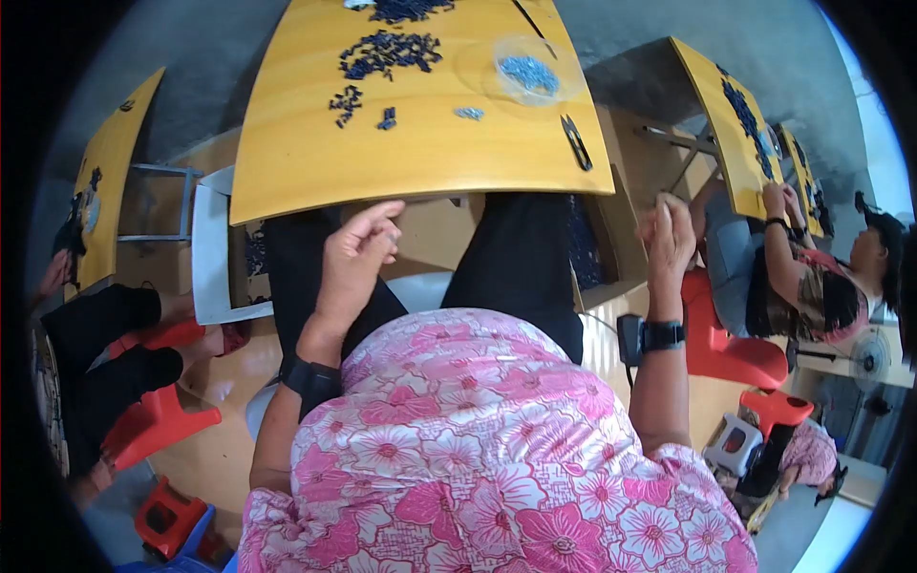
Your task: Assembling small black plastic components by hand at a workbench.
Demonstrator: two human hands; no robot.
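Note:
Just off the near edge of the yellow table [430,158], my left hand [355,258] hovers with loosely bent fingers, the index finger reaching out furthest. Nothing shows in it. My right hand [669,239] is raised to the right of the table, fingers pointing up and somewhat apart, also with no visible object. Nearest to it on the tabletop lie black thread snips [576,143]. Small black pieces [392,53] form piles toward the far side, with a smaller group [346,105] and a little black cluster [386,118] nearer. A few silvery bits [468,113] lie right of them.
A clear round bowl [530,74] holds small bluish-silver pieces. Open boxes [212,253] with dark contents flank my legs beneath the table. At the right, a person [812,286] works at another yellow table [726,124]; someone else sits at the left beside red stools [158,425].

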